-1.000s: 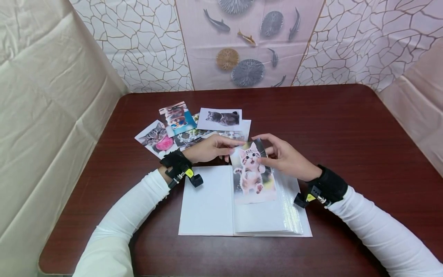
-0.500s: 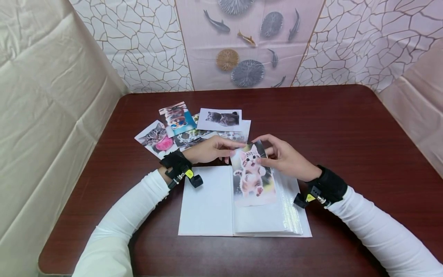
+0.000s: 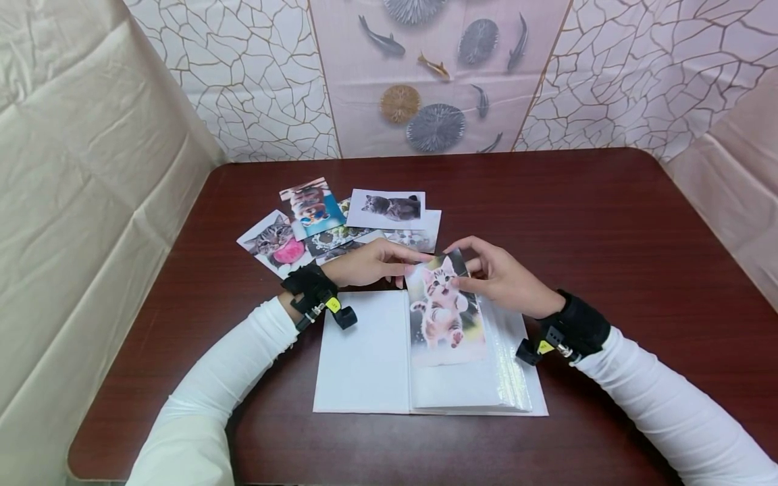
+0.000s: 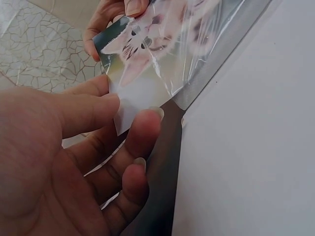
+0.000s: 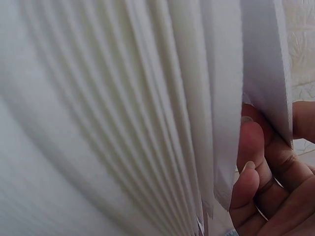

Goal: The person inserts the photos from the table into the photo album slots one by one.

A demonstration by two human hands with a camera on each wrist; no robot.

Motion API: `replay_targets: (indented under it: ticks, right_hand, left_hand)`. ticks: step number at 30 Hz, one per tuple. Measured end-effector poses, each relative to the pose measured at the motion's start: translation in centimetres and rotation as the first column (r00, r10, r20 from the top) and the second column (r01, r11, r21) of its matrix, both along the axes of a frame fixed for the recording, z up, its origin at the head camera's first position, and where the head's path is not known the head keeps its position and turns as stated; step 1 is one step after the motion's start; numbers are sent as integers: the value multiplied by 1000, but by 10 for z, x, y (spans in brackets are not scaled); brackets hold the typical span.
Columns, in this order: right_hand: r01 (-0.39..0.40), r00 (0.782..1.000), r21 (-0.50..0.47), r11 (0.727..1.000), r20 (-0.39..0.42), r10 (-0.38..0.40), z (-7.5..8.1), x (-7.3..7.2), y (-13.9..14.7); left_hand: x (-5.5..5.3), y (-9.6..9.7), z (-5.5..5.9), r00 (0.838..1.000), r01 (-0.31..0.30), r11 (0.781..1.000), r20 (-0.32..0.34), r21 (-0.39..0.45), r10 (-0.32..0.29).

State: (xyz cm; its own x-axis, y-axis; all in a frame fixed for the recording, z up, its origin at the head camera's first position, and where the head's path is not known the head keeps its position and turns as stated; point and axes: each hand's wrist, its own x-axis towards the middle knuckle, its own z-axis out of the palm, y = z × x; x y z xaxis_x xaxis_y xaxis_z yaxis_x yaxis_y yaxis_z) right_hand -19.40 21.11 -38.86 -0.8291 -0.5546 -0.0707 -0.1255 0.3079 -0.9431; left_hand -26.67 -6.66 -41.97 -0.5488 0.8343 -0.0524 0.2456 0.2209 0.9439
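With the album [image 3: 362, 351] open before you, you look partway through sliding the kitten photo [image 3: 442, 307] into it: the photo lies over the album's right half, mostly under a clear sleeve [image 3: 456, 386], its top end sticking out past the album's far edge. Your left hand [image 3: 373, 262] pinches the upper left corner; your right hand [image 3: 498, 273] pinches the upper right edge. What seems left is seating that end, then the loose photos [image 3: 333, 237] spread on the bench [image 3: 608, 223] beyond the album's left half. Whether deeper sleeves are filled, you cannot tell.
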Motion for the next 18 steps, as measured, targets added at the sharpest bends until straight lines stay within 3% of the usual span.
replay_targets:
  ticks: [18]
  right_hand:
    - [4, 1000, 13, 1000, 24, -4, 1, 1, -1]
  left_hand:
    - [1, 0, 1, 999, 44, 999, -1, -18, -44]
